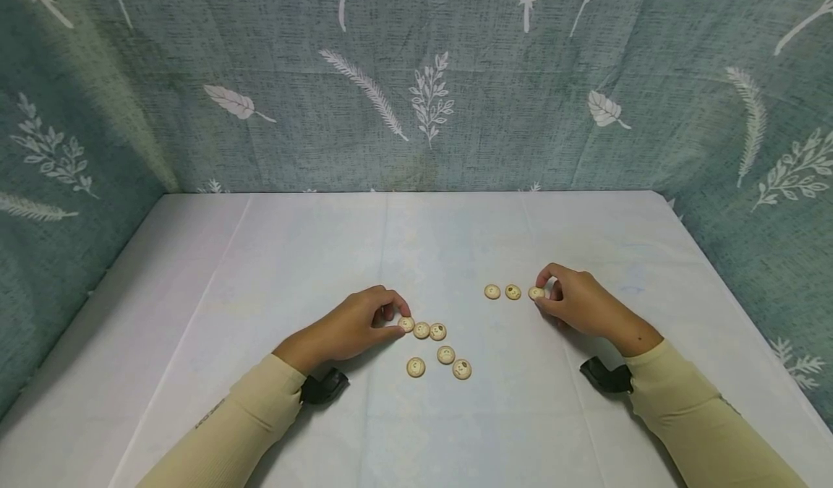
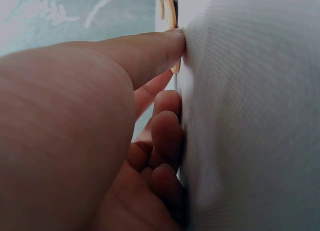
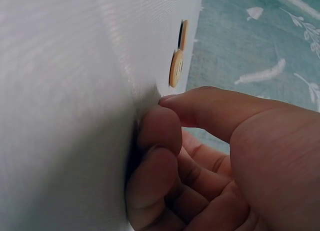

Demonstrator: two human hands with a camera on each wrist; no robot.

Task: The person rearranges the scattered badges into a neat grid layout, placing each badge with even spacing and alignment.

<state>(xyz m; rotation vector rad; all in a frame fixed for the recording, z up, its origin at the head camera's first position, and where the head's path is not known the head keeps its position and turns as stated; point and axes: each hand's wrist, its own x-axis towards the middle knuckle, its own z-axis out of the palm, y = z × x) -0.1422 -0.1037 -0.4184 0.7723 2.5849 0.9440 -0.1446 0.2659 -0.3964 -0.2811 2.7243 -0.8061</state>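
Note:
Thumb and index finger of my left hand (image 1: 354, 323) pinch a small round wooden disc (image 1: 406, 324) at the left end of a short row. Two more discs, one pale (image 1: 421, 330) and one with a dark spot (image 1: 438, 332), lie right beside it. On the right, my right hand (image 1: 578, 301) pinches another wooden disc (image 1: 536, 293) by its edges, low at the table. Left of that disc, a spotted disc (image 1: 513, 292) and a plain one (image 1: 492, 291) line up with it. In the right wrist view the curled fingers (image 3: 152, 178) hide the pinched disc.
Three loose discs lie nearer the front, one on the left (image 1: 416, 367), one in the middle (image 1: 445, 355) and one on the right (image 1: 462, 369). A white cloth covers the table (image 1: 260, 257). Green leaf-patterned curtains (image 1: 416, 76) stand behind and at both sides.

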